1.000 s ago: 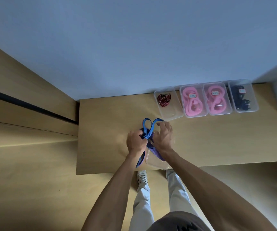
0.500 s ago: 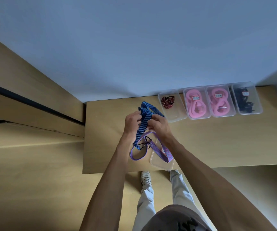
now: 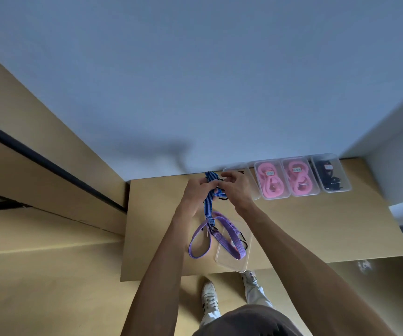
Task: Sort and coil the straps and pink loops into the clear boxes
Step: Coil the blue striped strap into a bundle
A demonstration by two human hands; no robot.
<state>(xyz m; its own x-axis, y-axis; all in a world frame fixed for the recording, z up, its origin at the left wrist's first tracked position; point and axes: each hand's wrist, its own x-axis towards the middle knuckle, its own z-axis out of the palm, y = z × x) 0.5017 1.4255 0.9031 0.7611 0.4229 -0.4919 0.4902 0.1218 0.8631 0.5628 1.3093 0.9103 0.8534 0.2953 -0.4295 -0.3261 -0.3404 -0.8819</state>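
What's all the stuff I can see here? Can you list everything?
Blue striped strap: one, blue with dark stripes, held up between both hands.
Purple strap: one, lilac, hanging from the blue one, partly over the near box.
Near clear box: one, at the table's front edge.
Pink loops: two bundles, each in its own clear box at the back.
Black strap box: one, clear, far right of the row.
Box behind the hand: one, clear, contents hidden.
Table: one, light wood.
Shoes: two, white.
Left hand: grips the blue strap.
Right hand: pinches it.

Blue striped strap (image 3: pixel 208 202) raised, its purple loop (image 3: pixel 199 241) draping onto clear box (image 3: pixel 234 263)
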